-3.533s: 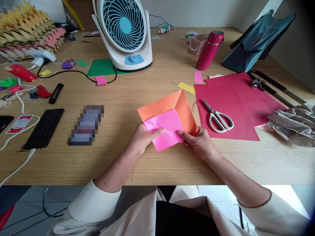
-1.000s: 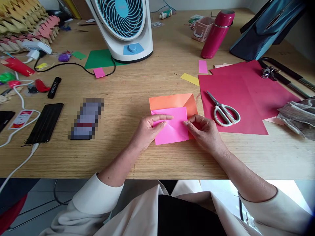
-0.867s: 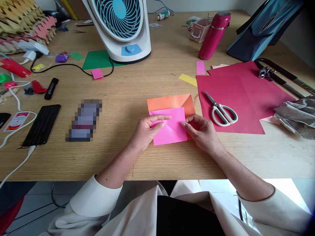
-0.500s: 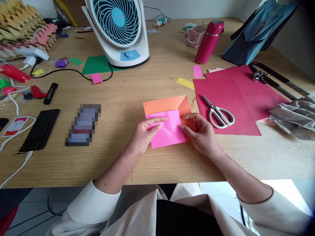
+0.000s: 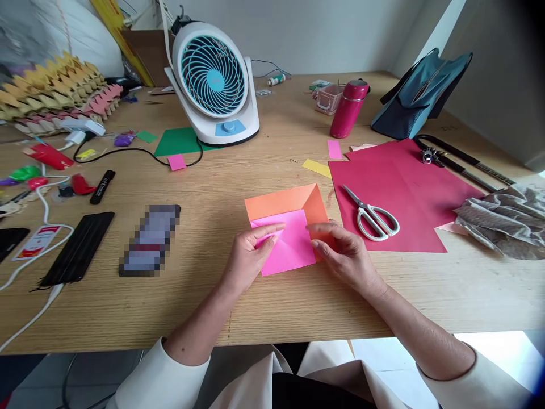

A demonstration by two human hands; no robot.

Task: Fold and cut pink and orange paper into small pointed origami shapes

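Note:
A bright pink paper (image 5: 287, 244) with faint creases lies over a folded orange paper (image 5: 281, 199), whose border shows along the top and right. My left hand (image 5: 247, 255) pinches the left side of the pink paper, index finger and thumb lying on its face. At the right edge, my right hand (image 5: 347, 253) has thumb and index finger close together on the pink paper's margin, in front of the orange side. Both papers are just above or on the wooden table; I cannot tell which. White-handled scissors (image 5: 374, 218) rest right of my right hand.
Red paper sheets (image 5: 409, 193) lie under the scissors. A fan (image 5: 225, 128) stands at the back, with a pink flask (image 5: 349, 108) and a blue bag (image 5: 419, 94) farther right. On the left are a phone (image 5: 151, 241), a black pouch (image 5: 79, 250) and white cables (image 5: 45, 210).
The camera view has tilted up, so everything sits lower in the picture. My right index finger has shifted slightly left along the pink paper's edge; my left hand keeps its pinch.

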